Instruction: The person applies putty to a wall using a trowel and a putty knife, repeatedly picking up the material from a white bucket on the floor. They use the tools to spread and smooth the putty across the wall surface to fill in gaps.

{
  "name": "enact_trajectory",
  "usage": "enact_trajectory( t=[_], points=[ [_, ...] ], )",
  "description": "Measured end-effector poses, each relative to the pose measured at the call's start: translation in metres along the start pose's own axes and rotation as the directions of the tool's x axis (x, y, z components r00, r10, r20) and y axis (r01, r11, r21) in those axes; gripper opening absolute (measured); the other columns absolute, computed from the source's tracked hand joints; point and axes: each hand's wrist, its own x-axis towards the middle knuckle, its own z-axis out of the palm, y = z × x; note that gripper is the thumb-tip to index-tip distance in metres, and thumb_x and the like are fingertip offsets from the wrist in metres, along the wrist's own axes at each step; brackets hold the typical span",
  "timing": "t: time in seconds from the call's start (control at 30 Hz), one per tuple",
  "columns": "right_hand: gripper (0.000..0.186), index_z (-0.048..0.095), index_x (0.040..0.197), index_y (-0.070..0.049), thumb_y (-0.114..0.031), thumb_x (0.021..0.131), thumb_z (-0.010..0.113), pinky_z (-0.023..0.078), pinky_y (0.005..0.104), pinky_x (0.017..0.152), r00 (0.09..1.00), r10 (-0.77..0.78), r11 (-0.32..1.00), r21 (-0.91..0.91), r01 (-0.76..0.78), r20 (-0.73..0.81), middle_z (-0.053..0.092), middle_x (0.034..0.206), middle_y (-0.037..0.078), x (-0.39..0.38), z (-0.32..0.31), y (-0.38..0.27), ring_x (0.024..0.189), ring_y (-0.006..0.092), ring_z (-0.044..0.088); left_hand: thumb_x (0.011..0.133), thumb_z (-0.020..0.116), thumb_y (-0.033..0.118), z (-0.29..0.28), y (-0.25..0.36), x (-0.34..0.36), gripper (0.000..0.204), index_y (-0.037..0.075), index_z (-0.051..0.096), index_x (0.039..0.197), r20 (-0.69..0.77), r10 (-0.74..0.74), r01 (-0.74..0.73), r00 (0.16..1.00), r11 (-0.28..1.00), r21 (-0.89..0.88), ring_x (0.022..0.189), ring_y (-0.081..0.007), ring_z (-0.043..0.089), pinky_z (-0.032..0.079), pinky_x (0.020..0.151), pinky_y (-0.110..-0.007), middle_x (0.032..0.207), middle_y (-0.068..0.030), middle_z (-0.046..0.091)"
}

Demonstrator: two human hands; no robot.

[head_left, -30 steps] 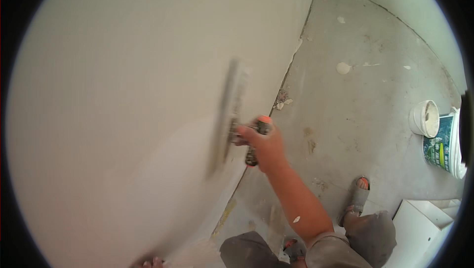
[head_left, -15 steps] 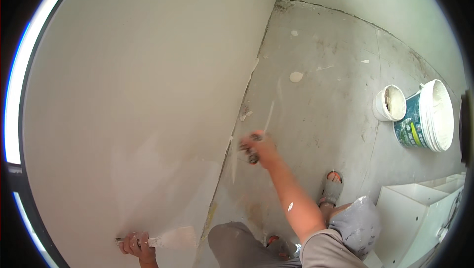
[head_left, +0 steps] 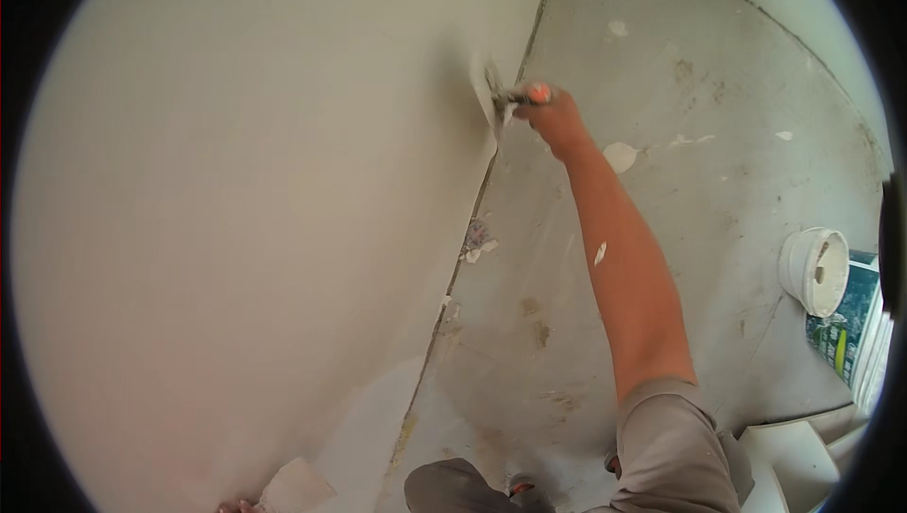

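Observation:
Reaching far ahead, my right hand point(head_left: 556, 123) is closed round the handle of a plastering trowel point(head_left: 485, 95) with a red handle end. The trowel's thin blade stands at the lower part of the pale wall point(head_left: 265, 192), close to the seam with the floor; whether it touches is hard to tell. At the lower left edge only the fingers of my left hand point(head_left: 238, 506) show. They are curled by a putty knife point(head_left: 297, 486), whose broad blade is coated whitish; its handle is mostly out of view.
On the grey floor point(head_left: 652, 230) lie white splashes and crumbs along the wall's foot. To the right stand a small white bucket point(head_left: 814, 272) and a larger green-and-white bucket point(head_left: 855, 324). A white cabinet-like piece point(head_left: 798, 461) lies at the lower right, near my legs.
My right hand has swung forward with the trowel, up to the wall near the far corner. My left hand and putty knife sit lower in the picture, and the view has shifted.

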Motion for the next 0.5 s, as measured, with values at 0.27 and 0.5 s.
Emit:
enact_trajectory(
  t=[0.27,0.5],
  points=[
    [0.02,0.063,0.085,-0.003,-0.006,0.065,0.065,0.043,0.0296,0.065,0.99,-0.092,0.986,-0.128,0.105,0.103,0.06,0.075,0.006,0.008,0.021,0.024,0.07,0.0154,0.052,0.089,0.055,0.029,0.0,-0.004,-0.019,0.019,0.017,0.059,0.076,0.04,-0.009,0.009,0.999,1.0,0.018,0.084,-0.0237,0.042,0.033,0.068,-0.038,0.08,-0.0052,0.053],
    [0.021,0.063,0.087,-0.002,0.001,0.066,0.061,0.044,0.0265,0.073,0.96,0.159,0.983,-0.131,-0.131,0.231,0.061,0.079,0.003,-0.114,0.073,0.055,0.077,0.0125,0.055,0.09,0.051,0.032,0.005,-0.004,-0.031,0.022,0.016,0.062,0.08,-0.041,-0.04,0.041,0.998,0.999,0.029,0.084,-0.0245,0.041,0.033,0.07,-0.04,0.08,-0.0061,0.052]
  ],
)
